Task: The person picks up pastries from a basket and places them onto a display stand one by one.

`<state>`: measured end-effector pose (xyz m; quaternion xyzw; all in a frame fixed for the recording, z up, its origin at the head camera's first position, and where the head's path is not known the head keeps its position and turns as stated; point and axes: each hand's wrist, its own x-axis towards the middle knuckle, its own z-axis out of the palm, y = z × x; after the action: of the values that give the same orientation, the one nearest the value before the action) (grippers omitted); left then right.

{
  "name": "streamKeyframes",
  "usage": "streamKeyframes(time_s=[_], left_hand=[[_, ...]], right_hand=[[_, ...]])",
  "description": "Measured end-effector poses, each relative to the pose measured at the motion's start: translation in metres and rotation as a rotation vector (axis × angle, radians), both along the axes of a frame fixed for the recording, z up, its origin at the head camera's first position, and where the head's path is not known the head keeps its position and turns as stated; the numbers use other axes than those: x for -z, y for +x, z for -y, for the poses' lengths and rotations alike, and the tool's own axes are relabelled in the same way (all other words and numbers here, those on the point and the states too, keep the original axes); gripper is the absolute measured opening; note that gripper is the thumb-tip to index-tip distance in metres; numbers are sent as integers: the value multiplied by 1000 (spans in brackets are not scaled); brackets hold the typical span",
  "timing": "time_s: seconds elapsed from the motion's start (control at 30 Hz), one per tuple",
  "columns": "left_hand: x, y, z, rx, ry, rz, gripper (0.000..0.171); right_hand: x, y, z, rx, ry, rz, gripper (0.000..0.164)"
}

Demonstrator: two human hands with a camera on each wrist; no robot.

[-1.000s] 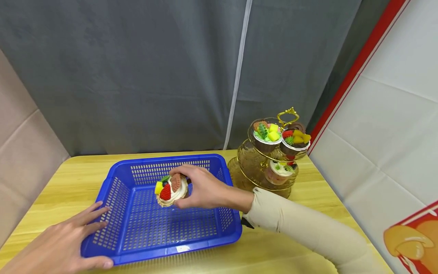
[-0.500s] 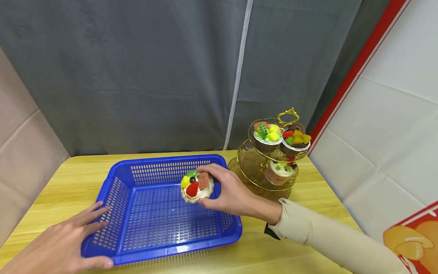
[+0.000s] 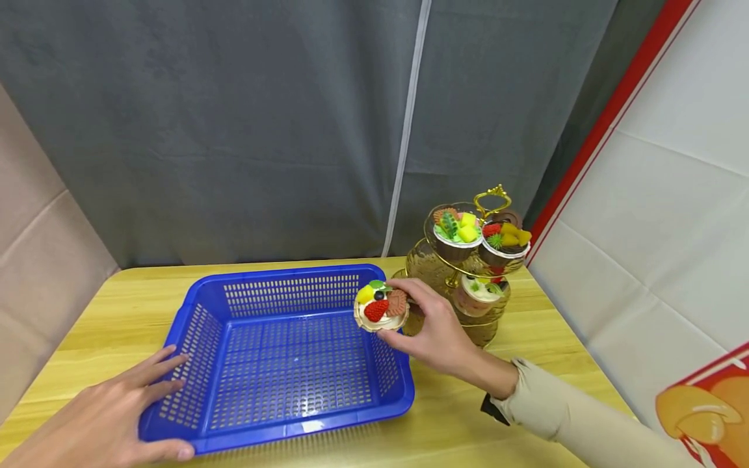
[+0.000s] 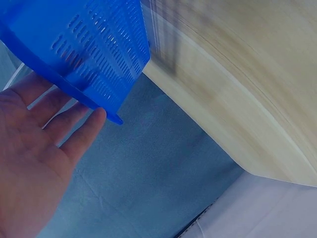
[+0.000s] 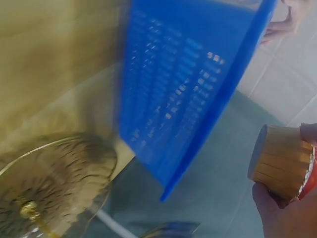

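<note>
My right hand (image 3: 441, 335) pinches a fruit tart (image 3: 379, 311) topped with a strawberry, yellow fruit, a leaf and a brown biscuit. The tart is above the right rim of a blue plastic basket (image 3: 292, 419). In the right wrist view its ribbed tan side (image 5: 283, 161) shows between my thumb and finger. My left hand (image 3: 111, 413) rests on the basket's left rim, its fingers fairly straight; the left wrist view shows their tips touching the rim from outside. Right of the basket stands a tiered stand (image 3: 418, 266) of amber plates with gold edges.
Two dessert cups (image 3: 458, 234), one of them with red and orange fruit (image 3: 506, 240), sit on the stand's top tier. A creamy cup (image 3: 476, 296) is on the tier below. A gold handle (image 3: 493, 198) tops the stand. Grey curtain (image 3: 263, 130) hangs behind the wooden table (image 3: 134, 292).
My right hand has carried the tart rightward, from over the middle of the basket to its right rim near the stand. The left hand has stayed in place.
</note>
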<state>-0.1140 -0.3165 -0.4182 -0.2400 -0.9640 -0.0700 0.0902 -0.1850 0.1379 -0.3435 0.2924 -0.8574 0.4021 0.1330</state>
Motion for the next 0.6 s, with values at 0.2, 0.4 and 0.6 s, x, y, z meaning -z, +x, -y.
streamKeyframes(time_s=[0.2,0.4,0.6], left_hand=[[2,0,1,3,-4,-24,84],[2,0,1,-4,-11,-2,84],[2,-1,2,14,-5,-34,84]], right_hand=[[8,0,-22,113,-6,-59,70],[17,-4,-42,169,14,-207,70],[21,-7,-53,261,17,-295,70]])
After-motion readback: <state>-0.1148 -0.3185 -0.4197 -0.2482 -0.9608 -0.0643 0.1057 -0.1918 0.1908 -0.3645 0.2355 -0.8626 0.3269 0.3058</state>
